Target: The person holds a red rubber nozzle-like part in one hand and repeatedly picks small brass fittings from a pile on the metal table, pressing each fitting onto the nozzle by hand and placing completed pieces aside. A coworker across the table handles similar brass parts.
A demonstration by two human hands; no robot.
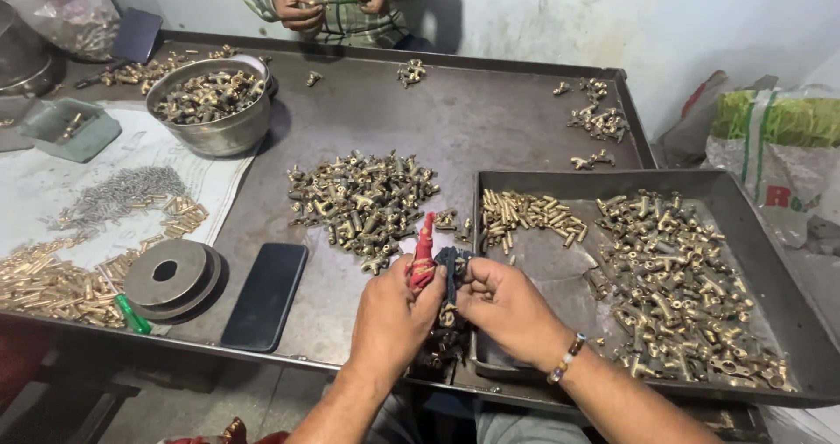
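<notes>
Bare metal lies open on the big table point(490, 120) between the steel bowl point(210, 103) and the far right corner, with room for a hand to pass. Nearer, the middle pile of brass fittings point(363, 201) blocks the way forward. To the left, the black phone point(264, 295) and the stacked round discs point(171, 276) lie close together. On the right, the tray point(792, 313) holds dense brass parts point(678, 286), with one bare strip at its near left.

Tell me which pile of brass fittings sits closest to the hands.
The loose pile on the table, just up and left of the left hand. The bowl's fittings lie far back-left; the tray's big heap lies farther from the right hand.
</notes>
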